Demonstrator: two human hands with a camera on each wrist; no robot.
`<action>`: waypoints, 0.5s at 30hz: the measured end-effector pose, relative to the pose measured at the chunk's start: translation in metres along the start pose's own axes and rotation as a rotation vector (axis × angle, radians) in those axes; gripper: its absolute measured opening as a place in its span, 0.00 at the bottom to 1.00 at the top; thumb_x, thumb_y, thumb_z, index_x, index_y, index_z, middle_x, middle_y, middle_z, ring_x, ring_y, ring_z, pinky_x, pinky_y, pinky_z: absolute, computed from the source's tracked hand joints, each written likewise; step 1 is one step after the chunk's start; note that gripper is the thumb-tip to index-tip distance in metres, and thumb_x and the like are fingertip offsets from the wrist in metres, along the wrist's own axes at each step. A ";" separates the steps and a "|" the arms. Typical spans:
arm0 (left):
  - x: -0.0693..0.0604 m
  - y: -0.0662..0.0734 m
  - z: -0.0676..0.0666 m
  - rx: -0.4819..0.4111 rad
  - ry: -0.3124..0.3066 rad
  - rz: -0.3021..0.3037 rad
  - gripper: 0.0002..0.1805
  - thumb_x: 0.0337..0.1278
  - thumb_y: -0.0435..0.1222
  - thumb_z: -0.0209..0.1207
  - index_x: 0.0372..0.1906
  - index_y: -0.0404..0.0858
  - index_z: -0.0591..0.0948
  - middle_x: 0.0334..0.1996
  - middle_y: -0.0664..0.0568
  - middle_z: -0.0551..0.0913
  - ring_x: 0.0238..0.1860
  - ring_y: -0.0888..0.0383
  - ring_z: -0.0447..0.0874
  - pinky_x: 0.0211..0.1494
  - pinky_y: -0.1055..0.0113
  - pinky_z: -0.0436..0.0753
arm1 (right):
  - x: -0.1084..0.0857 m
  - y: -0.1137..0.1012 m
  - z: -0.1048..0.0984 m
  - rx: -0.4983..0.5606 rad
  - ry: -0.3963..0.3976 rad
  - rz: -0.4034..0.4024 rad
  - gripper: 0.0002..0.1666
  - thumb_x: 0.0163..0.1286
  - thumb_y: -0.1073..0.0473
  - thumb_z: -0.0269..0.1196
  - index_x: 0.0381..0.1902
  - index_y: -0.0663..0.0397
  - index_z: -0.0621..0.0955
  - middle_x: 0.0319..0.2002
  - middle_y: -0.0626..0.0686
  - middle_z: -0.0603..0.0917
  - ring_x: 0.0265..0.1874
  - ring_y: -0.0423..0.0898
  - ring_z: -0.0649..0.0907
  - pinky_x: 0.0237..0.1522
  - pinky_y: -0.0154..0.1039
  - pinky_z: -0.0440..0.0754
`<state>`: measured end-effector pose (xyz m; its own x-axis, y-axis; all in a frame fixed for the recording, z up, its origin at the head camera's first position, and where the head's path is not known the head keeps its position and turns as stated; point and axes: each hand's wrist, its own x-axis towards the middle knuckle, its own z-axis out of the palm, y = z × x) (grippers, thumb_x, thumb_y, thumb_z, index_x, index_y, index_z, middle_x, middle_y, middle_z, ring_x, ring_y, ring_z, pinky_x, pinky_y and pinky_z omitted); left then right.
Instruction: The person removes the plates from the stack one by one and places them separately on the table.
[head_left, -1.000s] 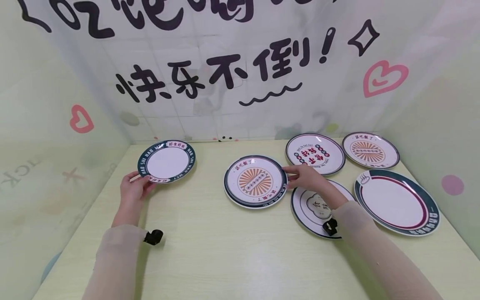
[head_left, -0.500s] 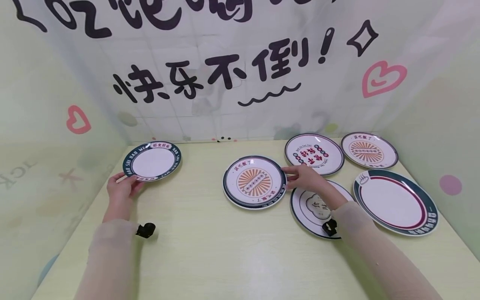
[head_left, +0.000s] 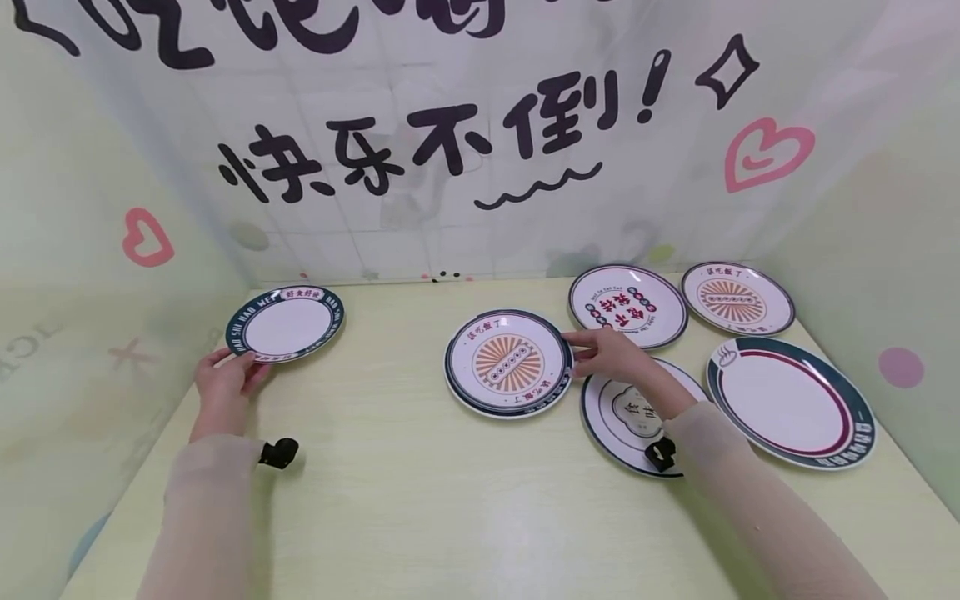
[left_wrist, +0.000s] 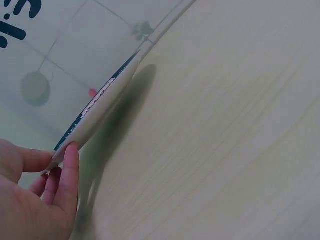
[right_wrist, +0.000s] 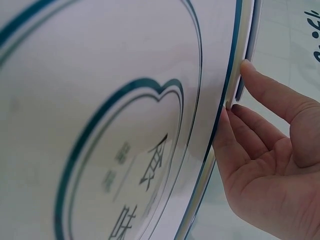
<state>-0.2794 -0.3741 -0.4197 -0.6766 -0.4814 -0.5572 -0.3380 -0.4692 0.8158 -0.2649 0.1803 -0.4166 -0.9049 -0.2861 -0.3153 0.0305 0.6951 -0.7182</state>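
Note:
At the left, my left hand (head_left: 222,387) pinches the near-left edge of a white plate (head_left: 288,325) with a dark green lettered rim. In the left wrist view, that plate (left_wrist: 102,107) is tilted above the table, its shadow below; the thumb lies on its top and fingers beneath. My right hand (head_left: 613,358) holds the right edge of a plate with an orange sunburst (head_left: 510,364) in mid-table. A second dark rim shows under that plate, so it seems stacked. In the right wrist view, the thumb (right_wrist: 255,80) touches the rim; some fingertips are hidden.
Right of centre lie a plate with a cloud-shaped crest (head_left: 637,408), partly under my right arm, and a plate with red characters (head_left: 628,307). Farther right are another sunburst plate (head_left: 738,298) and a green-rimmed oval plate (head_left: 791,402). Printed sheets wall the table (head_left: 420,483).
My left hand has carried the green-rimmed plate leftward, toward the table's back left corner. My right hand and the sunburst plate have stayed in place.

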 end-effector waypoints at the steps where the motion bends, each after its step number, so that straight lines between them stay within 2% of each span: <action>1: 0.001 0.000 0.000 -0.004 0.000 0.001 0.36 0.65 0.24 0.56 0.70 0.54 0.59 0.47 0.54 0.70 0.21 0.61 0.84 0.34 0.72 0.89 | 0.000 0.000 0.000 0.002 0.000 0.000 0.41 0.65 0.63 0.68 0.74 0.52 0.67 0.73 0.58 0.69 0.67 0.58 0.76 0.70 0.52 0.74; 11: 0.007 0.005 0.000 -0.004 -0.016 -0.014 0.37 0.64 0.24 0.56 0.71 0.54 0.59 0.47 0.56 0.70 0.21 0.61 0.84 0.34 0.71 0.89 | -0.001 0.001 0.000 -0.010 0.009 -0.012 0.41 0.65 0.63 0.68 0.74 0.52 0.67 0.73 0.58 0.70 0.67 0.58 0.76 0.70 0.52 0.75; 15: 0.010 0.008 0.001 -0.049 0.004 -0.026 0.37 0.64 0.25 0.59 0.71 0.55 0.61 0.48 0.58 0.73 0.20 0.61 0.84 0.31 0.72 0.89 | 0.000 0.002 0.000 -0.013 0.011 -0.010 0.41 0.65 0.62 0.68 0.74 0.51 0.68 0.72 0.58 0.70 0.66 0.57 0.77 0.69 0.52 0.75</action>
<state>-0.2899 -0.3821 -0.4188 -0.6655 -0.4710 -0.5790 -0.3233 -0.5172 0.7924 -0.2651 0.1817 -0.4179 -0.9097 -0.2856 -0.3015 0.0164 0.7008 -0.7132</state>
